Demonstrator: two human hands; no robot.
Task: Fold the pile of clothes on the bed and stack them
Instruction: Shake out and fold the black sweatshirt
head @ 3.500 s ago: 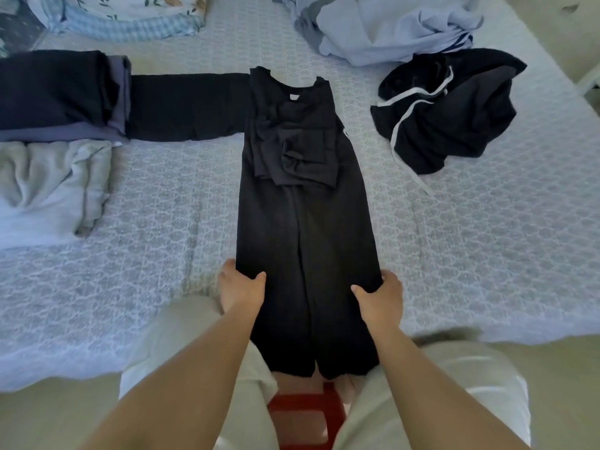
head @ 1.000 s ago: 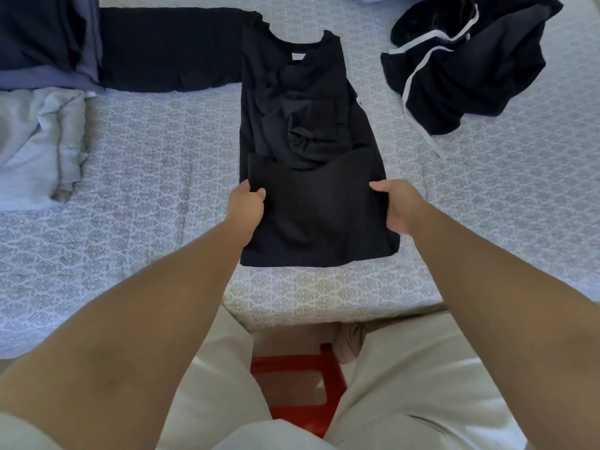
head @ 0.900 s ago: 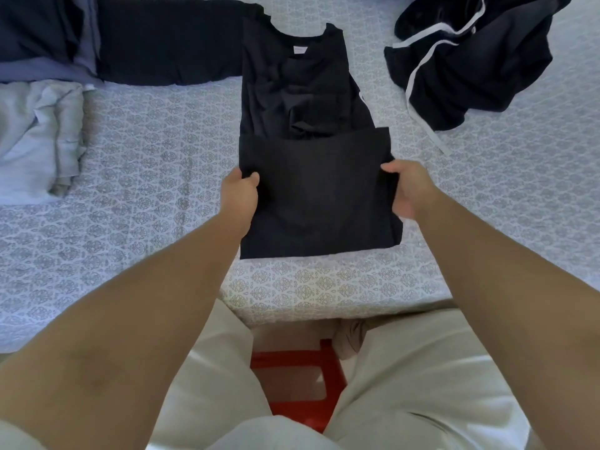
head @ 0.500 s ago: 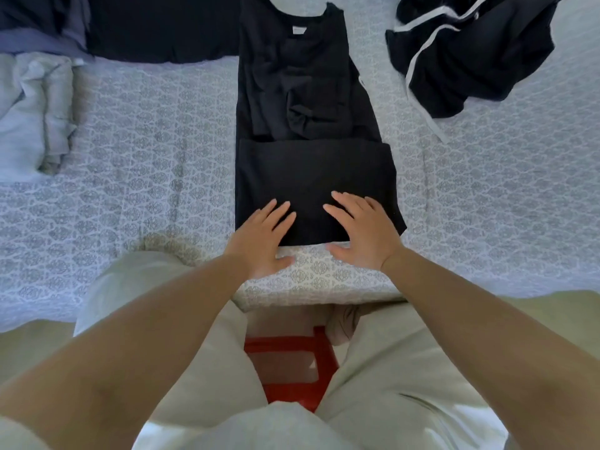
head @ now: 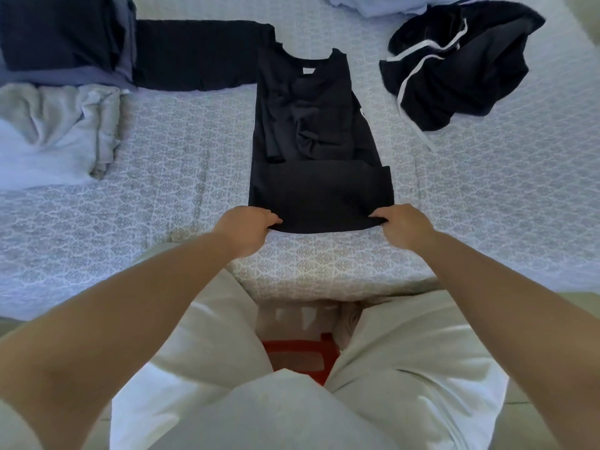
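Observation:
A black shirt (head: 311, 131) lies lengthwise on the patterned bed cover (head: 181, 177), collar away from me, its lower part doubled up over the body. My left hand (head: 248, 227) grips the near left corner of that fold. At the near right corner, my right hand (head: 401, 224) pinches the cloth with curled fingers. A folded dark stack (head: 61, 40) sits at the far left, with a flat black piece (head: 194, 55) beside it.
A crumpled pale grey garment (head: 55, 134) lies at the left. A loose black garment with white trim (head: 454, 63) is heaped at the far right, pale blue cloth (head: 373, 3) beyond it. The bed's near edge runs just above my knees, a red stool (head: 298, 357) between them.
The shirt's hem was folded up over its body and laid flat. My hands pressed flat on the fold half a second ago; now both take hold of its near corners.

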